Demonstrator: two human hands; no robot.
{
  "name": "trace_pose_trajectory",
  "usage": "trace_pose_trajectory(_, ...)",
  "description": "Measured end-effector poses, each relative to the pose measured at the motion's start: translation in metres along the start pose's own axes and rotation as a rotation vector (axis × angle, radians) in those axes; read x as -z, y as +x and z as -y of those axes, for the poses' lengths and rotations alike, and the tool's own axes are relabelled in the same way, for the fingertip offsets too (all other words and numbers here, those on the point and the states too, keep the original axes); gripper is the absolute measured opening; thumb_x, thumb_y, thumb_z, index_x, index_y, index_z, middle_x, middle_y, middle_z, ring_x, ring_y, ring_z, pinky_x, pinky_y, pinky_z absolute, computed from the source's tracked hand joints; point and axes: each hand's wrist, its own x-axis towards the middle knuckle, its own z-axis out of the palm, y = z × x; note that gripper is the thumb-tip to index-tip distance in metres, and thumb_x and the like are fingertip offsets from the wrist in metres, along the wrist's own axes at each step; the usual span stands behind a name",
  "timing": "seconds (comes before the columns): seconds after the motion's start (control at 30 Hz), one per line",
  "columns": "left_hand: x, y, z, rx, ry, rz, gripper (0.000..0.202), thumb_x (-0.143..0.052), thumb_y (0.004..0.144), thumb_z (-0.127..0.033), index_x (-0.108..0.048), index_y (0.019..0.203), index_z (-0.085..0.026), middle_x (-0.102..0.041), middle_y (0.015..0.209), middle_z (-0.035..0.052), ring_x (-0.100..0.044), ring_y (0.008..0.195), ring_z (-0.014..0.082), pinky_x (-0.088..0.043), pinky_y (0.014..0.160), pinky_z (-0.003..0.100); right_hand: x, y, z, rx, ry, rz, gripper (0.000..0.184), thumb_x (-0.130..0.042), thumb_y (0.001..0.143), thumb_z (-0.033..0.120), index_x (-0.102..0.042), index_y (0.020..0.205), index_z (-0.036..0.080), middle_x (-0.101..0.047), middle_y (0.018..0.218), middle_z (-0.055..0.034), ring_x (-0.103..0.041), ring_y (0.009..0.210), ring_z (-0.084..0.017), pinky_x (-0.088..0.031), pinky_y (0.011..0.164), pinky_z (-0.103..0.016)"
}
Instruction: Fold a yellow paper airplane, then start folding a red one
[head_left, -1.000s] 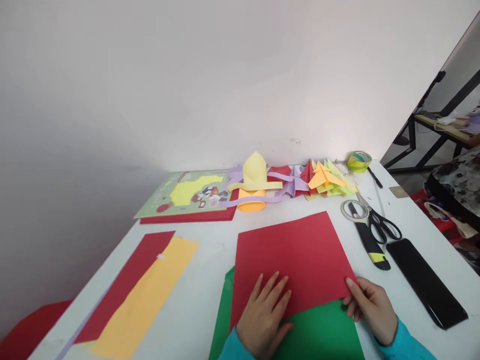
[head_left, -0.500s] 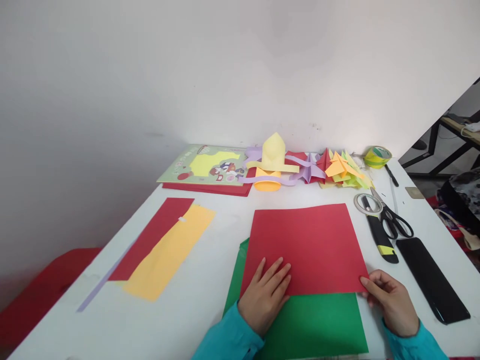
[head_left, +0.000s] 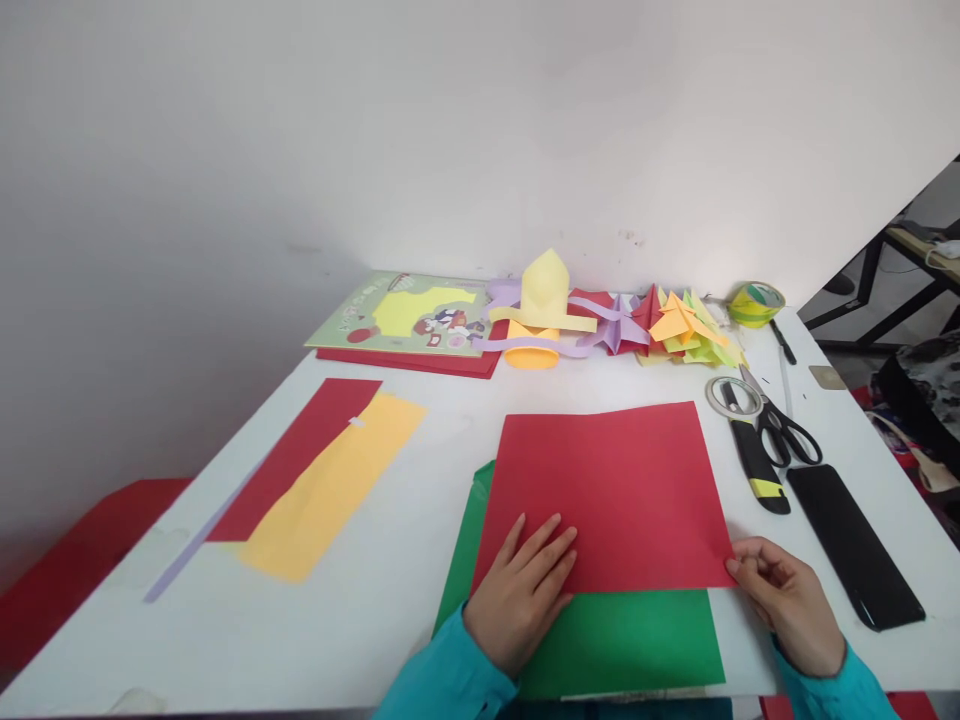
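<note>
A red sheet of paper point(head_left: 615, 490) lies over a green sheet point(head_left: 630, 640), which shows along the near and left sides. My left hand point(head_left: 521, 590) rests flat on the red sheet's near left part, its fingers stretched out. At the near right corner, my right hand point(head_left: 787, 600) pinches the red sheet between thumb and fingers. Beyond that hand lie a black phone-like slab point(head_left: 855, 545), a black and yellow utility knife point(head_left: 757, 465) and black-handled scissors point(head_left: 787, 435).
To the left lie red point(head_left: 292, 470) and yellow-orange paper pieces point(head_left: 337, 490) and a thin purple strip point(head_left: 187, 550). Along the wall stand a green booklet point(head_left: 345, 325), folded paper shapes point(head_left: 622, 325) and a tape roll point(head_left: 756, 304). A clear tape ring point(head_left: 712, 398) touches the knife.
The view has tilted slightly, so the table's near edge now shows. Both hands keep nearly the same places on the red sheet.
</note>
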Motion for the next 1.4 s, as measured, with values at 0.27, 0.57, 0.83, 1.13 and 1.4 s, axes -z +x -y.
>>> trace_pose_trajectory(0.27, 0.005, 0.003, 0.004, -0.016, -0.011, 0.003, 0.028, -0.052, 0.090, -0.020, -0.061, 0.116, -0.016, -0.060, 0.130, 0.0092, -0.037, 0.136, 0.0254, -0.017, 0.117, 0.052, -0.004, -0.008, 0.007, 0.162, -0.198, 0.053, 0.038, -0.067, 0.072, 0.055, -0.064, 0.061, 0.019, -0.054, 0.063, -0.0016, -0.045, 0.058, -0.014, -0.039, 0.053, -0.025)
trace_pose_trajectory(0.57, 0.005, 0.005, 0.002, 0.019, -0.015, 0.002, 0.028, -0.048, 0.093, -0.022, -0.061, 0.118, -0.017, -0.061, 0.128, 0.0087, -0.040, 0.134, 0.0233, -0.024, 0.116, 0.049, -0.011, -0.013, 0.011, 0.088, 0.011, -0.081, 0.038, -0.070, 0.070, 0.054, -0.066, 0.083, 0.019, -0.044, 0.052, 0.0052, -0.035, 0.045, -0.009, -0.030, 0.042, -0.022)
trace_pose_trajectory(0.83, 0.011, 0.008, 0.000, 0.049, -0.061, 0.045, 0.030, -0.049, 0.093, -0.026, -0.062, 0.119, -0.017, -0.062, 0.126, 0.0109, -0.044, 0.131, 0.0245, -0.028, 0.114, 0.050, -0.014, -0.017, 0.017, 0.168, 0.083, -0.099, 0.053, -0.068, 0.074, 0.049, -0.061, 0.116, 0.017, -0.038, 0.053, 0.0067, -0.035, 0.049, -0.011, -0.031, 0.046, -0.024)
trace_pose_trajectory(1.13, 0.010, 0.008, 0.002, 0.052, -0.075, 0.036, 0.031, -0.047, 0.094, -0.028, -0.061, 0.119, -0.017, -0.063, 0.125, 0.0110, -0.046, 0.130, 0.0247, -0.030, 0.113, 0.051, -0.012, -0.017, 0.014, 0.168, 0.059, -0.077, 0.056, -0.065, 0.078, 0.047, -0.059, 0.127, 0.020, -0.042, 0.051, 0.0070, -0.034, 0.044, -0.009, -0.031, 0.045, -0.024)
trace_pose_trajectory(1.4, 0.011, 0.007, 0.001, 0.034, -0.045, 0.018, 0.029, -0.048, 0.094, -0.026, -0.062, 0.117, -0.015, -0.062, 0.126, 0.0101, -0.043, 0.132, 0.0239, -0.027, 0.115, 0.048, -0.012, -0.014, 0.018, 0.245, 0.023, -0.107, 0.039, -0.067, 0.077, 0.041, -0.070, 0.107, 0.017, -0.041, 0.051, 0.0059, -0.038, 0.048, -0.010, -0.034, 0.049, -0.025)
